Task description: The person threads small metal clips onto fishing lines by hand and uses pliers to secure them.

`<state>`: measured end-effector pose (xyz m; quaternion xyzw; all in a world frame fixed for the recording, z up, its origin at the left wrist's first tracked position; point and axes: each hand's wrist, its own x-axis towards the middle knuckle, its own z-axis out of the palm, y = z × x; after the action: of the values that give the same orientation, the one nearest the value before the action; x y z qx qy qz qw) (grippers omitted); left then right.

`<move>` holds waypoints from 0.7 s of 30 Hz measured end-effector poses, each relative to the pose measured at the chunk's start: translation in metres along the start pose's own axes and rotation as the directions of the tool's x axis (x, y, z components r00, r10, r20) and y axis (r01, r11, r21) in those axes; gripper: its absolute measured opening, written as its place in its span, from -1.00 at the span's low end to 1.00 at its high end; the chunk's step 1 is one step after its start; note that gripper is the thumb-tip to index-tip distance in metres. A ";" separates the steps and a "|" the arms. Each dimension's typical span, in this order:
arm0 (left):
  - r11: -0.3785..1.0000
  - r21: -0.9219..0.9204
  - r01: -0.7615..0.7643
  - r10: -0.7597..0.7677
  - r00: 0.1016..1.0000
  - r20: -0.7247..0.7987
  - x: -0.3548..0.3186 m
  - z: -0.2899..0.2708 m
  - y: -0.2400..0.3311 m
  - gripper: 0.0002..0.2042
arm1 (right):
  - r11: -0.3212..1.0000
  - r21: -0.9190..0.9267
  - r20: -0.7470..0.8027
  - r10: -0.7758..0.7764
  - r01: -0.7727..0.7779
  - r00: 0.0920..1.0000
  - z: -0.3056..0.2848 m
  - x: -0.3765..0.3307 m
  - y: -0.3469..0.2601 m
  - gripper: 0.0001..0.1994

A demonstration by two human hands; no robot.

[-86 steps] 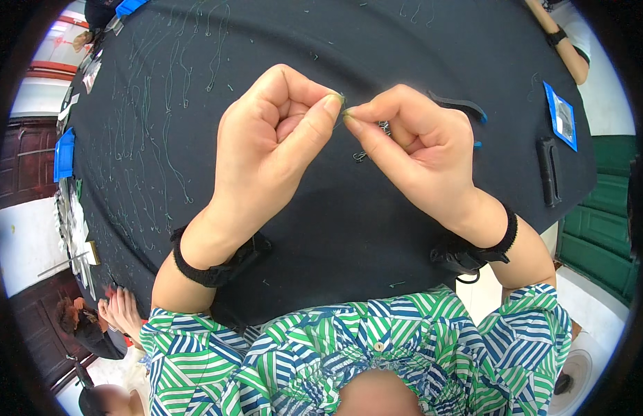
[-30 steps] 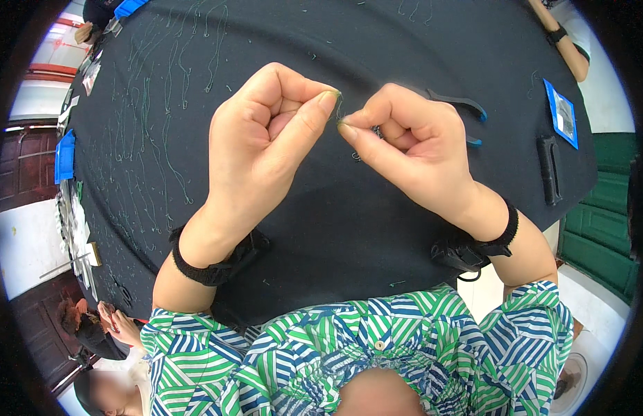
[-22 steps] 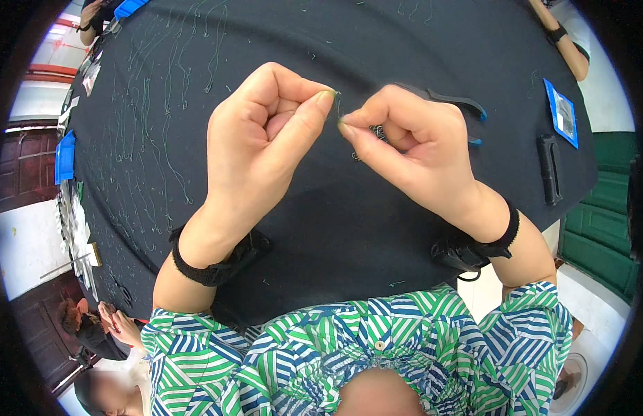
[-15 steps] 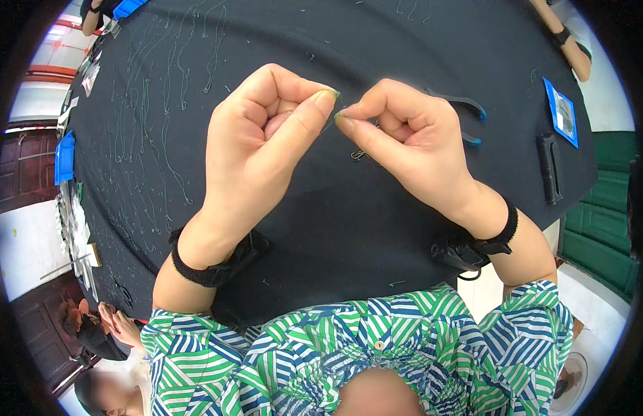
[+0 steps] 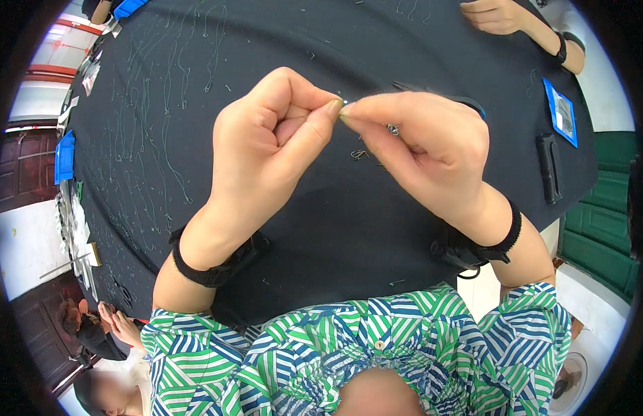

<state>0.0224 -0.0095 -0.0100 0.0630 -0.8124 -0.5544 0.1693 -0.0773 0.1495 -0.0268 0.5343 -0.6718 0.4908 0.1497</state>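
Observation:
My left hand (image 5: pixel 266 142) is closed in a pinch, its thumb and forefinger meeting above the middle of the black cloth (image 5: pixel 321 229). Tip to tip with it, my right hand (image 5: pixel 439 142) pinches from the other side. A thin green line runs into both pinches; only a tiny bit shows now, and whatever else the fingertips cover is hidden. Just below the right hand lie small metal hooks (image 5: pixel 359 154), with more hooks (image 5: pixel 392 129) seen between its thumb and palm. Pliers (image 5: pixel 470 104) with black and blue handles are partly hidden behind that hand.
Several green lines with hooks (image 5: pixel 169 83) spread over the cloth on the left. A blue-edged packet (image 5: pixel 561 113) and a black case (image 5: pixel 549 168) lie at the right. Another person's hand (image 5: pixel 491 15) rests at the far right; another person's hands (image 5: pixel 120 324) show at the lower left.
My right hand has turned and its fingers have straightened, covering more of the pliers. Both pinches have come closer together. Another person's hand has come in at the far right.

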 end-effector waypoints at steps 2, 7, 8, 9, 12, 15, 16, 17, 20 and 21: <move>1.000 -0.004 0.003 -0.003 1.000 0.031 -0.001 0.000 -0.001 -0.92 | 1.000 -0.009 0.014 0.018 -0.018 1.000 -0.005 0.003 -0.001 -0.90; 0.994 0.098 -0.054 0.045 0.994 0.096 -0.001 -0.003 -0.001 -0.93 | 0.997 0.003 0.004 0.081 -0.081 0.997 -0.006 0.003 0.004 -0.90; 0.990 0.111 -0.082 0.069 0.990 0.123 -0.001 -0.003 0.000 -0.94 | 0.986 0.084 0.020 0.141 -0.142 0.990 -0.006 0.003 0.004 -0.89; 0.990 0.111 -0.083 0.069 0.990 0.124 -0.001 -0.003 0.000 -0.94 | 0.966 0.164 0.041 0.199 -0.203 0.979 -0.006 0.002 0.004 -0.87; 0.987 0.132 -0.096 0.080 0.989 0.126 -0.001 -0.004 0.000 -0.95 | 0.829 0.357 0.120 0.417 -0.431 0.901 -0.002 -0.001 0.008 -0.89; 0.981 0.155 -0.120 0.101 0.987 0.123 -0.001 -0.005 -0.001 -0.95 | 0.625 0.534 0.250 0.526 -0.569 0.813 0.005 -0.003 0.014 -0.87; 0.976 0.166 -0.142 0.122 0.985 0.124 0.000 -0.005 -0.001 -0.96 | 0.627 0.533 0.249 0.526 -0.568 0.813 0.006 -0.004 0.016 -0.87; 0.970 0.178 -0.164 0.143 0.982 0.125 0.000 -0.005 -0.002 -0.96 | 0.523 0.586 0.336 0.538 -0.619 0.773 0.008 -0.004 0.019 -0.86; 0.976 0.161 -0.147 0.134 0.987 0.089 0.000 -0.006 -0.004 -0.97 | 0.326 0.628 0.494 0.535 -0.707 0.685 0.005 0.000 0.016 -0.85; 0.975 0.163 -0.150 0.137 0.987 0.088 0.000 -0.007 -0.004 -0.97 | 0.236 0.622 0.565 0.525 -0.747 0.637 0.004 0.001 0.013 -0.85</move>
<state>0.0248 -0.0169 -0.0118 -0.0029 -0.8648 -0.4717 0.1720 -0.0881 0.1446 -0.0343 0.2684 -0.5312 0.6897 -0.4124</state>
